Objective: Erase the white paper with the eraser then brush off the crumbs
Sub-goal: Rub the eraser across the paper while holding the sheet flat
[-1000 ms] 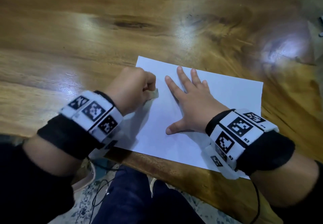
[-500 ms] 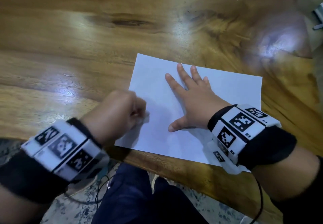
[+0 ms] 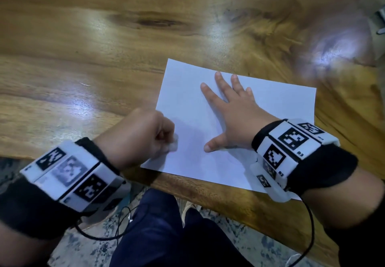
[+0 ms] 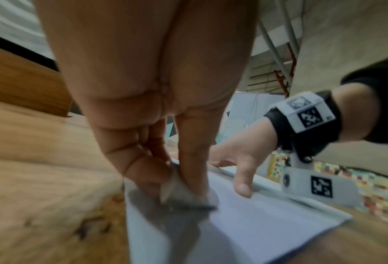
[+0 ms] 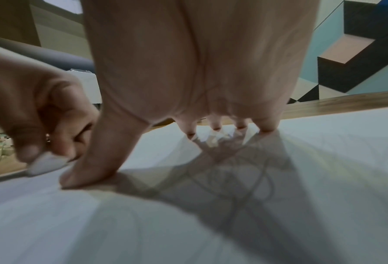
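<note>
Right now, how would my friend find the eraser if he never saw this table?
Start at the wooden table and find the white paper near its front edge. Two hands are on it; look at the left hand, curled at the paper's left side. The eraser is the small pale lump pinched in its fingers, touching the sheet.

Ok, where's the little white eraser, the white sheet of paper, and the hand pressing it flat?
small white eraser [image 3: 173,144], head view, exposed tip
white paper sheet [image 3: 277,98], head view, bare far part
right hand [image 3: 237,118], head view, back

"R3", "R2" (right wristband [image 3: 291,145])
</note>
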